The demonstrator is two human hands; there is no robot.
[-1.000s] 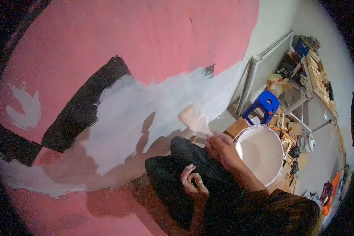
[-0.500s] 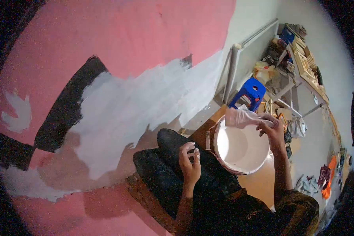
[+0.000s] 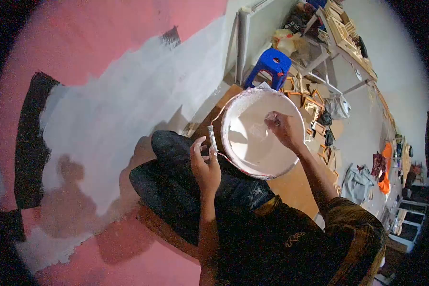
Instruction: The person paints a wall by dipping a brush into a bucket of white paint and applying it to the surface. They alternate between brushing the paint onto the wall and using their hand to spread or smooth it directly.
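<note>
Your left hand (image 3: 204, 162) is raised over your dark-trousered knee, forearm upright, fingers curled round the bucket handle's grip (image 3: 212, 138) just beside the rim. The white paint bucket (image 3: 233, 157) sits on the floor between your knee and the blue stool (image 3: 270, 64). Your right hand (image 3: 283, 129) reaches down inside it, arm extended, fingers clenched on the paintbrush (image 3: 270, 117), whose bristles are hidden.

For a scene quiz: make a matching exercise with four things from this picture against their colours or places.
Things:
1. bucket
2. stool
3. right hand
4. left hand

Descriptions:
a. blue
b. by the bucket's handle grip, over the dark trousers
c. white inside, paint-smeared rim
d. over the bucket's inside

Pairs: 1-c, 2-a, 3-d, 4-b
</note>
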